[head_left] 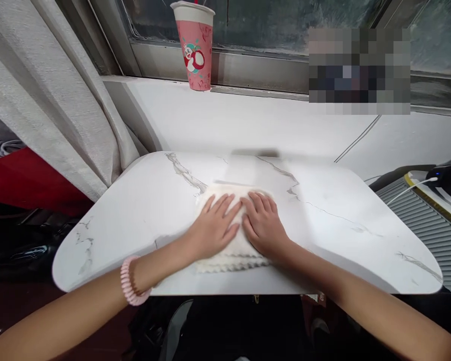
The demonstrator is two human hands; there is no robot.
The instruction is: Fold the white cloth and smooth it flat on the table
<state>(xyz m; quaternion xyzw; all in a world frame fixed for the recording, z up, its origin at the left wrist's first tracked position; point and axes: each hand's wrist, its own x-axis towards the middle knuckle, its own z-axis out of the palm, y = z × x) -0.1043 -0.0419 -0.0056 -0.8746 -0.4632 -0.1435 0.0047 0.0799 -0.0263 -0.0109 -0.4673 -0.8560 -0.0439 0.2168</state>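
Folded cloth (pixel 231 235) lies flat at the middle of the marble-look desk (pixel 361 240), already a compact stack with scalloped edges aligned on its near side. Left hand (pixel 212 228) and right hand (pixel 263 223) rest on the cloth, palms down, fingers spread, thumbs nearly touching, gripping nothing. Judged: folding largely done, pressing flat under way. Pink cup (pixel 195 45) stands well beyond the cloth, on the sill
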